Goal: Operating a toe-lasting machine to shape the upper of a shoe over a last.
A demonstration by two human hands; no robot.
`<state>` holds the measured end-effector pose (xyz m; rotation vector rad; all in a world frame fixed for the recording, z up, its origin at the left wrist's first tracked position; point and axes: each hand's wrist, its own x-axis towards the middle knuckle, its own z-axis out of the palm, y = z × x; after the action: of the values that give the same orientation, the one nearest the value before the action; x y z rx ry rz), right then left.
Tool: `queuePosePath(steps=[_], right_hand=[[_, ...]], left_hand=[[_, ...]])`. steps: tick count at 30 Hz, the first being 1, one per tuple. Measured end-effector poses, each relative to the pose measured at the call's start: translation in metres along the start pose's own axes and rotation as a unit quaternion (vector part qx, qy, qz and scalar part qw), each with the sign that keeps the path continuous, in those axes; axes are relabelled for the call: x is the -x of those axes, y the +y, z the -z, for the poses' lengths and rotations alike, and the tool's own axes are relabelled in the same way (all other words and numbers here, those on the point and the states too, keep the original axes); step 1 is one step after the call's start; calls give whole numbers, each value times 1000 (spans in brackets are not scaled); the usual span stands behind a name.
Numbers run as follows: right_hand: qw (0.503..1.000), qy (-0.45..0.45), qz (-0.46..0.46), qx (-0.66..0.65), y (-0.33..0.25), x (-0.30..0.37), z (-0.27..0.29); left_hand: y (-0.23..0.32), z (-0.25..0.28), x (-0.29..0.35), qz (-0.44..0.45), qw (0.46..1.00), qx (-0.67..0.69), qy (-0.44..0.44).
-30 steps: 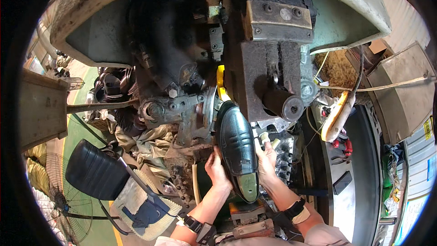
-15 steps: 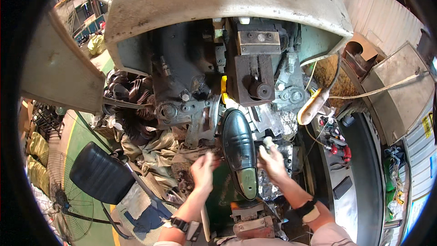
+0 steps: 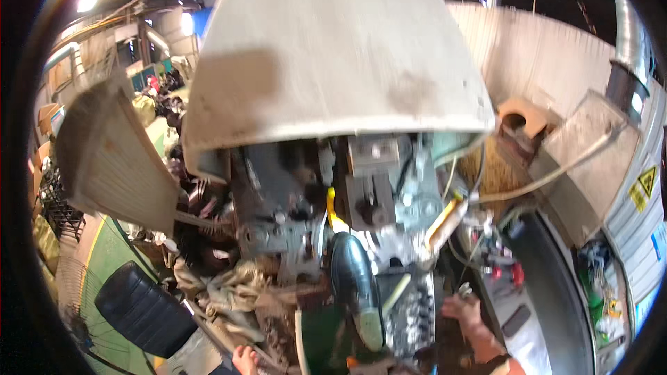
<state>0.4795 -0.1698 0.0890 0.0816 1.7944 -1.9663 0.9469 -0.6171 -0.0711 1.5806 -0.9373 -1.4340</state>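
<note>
A glossy black shoe upper (image 3: 349, 269) stands in the machine (image 3: 375, 201), toe pointing away from me. The pale green top of a shoe last (image 3: 370, 328) shows at its near end. My right hand (image 3: 464, 312) is off to the right of the shoe, blurred, with fingers bent around a small whitish piece (image 3: 465, 289) at their tips. My left hand (image 3: 244, 360) is low at the bottom edge, left of the shoe and away from it. Its fingers are smeared and partly cut off, so their closing is unclear.
A big pale hood (image 3: 340, 69) overhangs the machine. A wooden-handled tool (image 3: 443, 229) hangs at the right, above a bench with red tools (image 3: 513, 274) and a phone-like dark slab (image 3: 515, 320). A black padded chair (image 3: 144, 309) and crumpled cloth sacks (image 3: 236, 288) are left.
Both hands have drawn away from the shoe: the left down and leftward, the right outward to the right with the whitish piece. The view has tilted up, showing more hood and ceiling.
</note>
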Motion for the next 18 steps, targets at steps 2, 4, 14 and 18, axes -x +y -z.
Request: queuePosePath(steps=[2, 4, 14, 18], right_hand=[[996, 59, 61, 16, 10, -9, 16], [996, 80, -38, 16, 7, -10, 20], [999, 6, -21, 47, -3, 28, -20], [999, -6, -2, 48, -3, 37, -40]], left_hand=[[-42, 43, 4, 65, 990, -88, -93], [-88, 44, 10, 159, 969, -95, -164], [-38, -5, 54, -89, 913, -395, -47], [18, -32, 37, -157, 944, -282, -71]])
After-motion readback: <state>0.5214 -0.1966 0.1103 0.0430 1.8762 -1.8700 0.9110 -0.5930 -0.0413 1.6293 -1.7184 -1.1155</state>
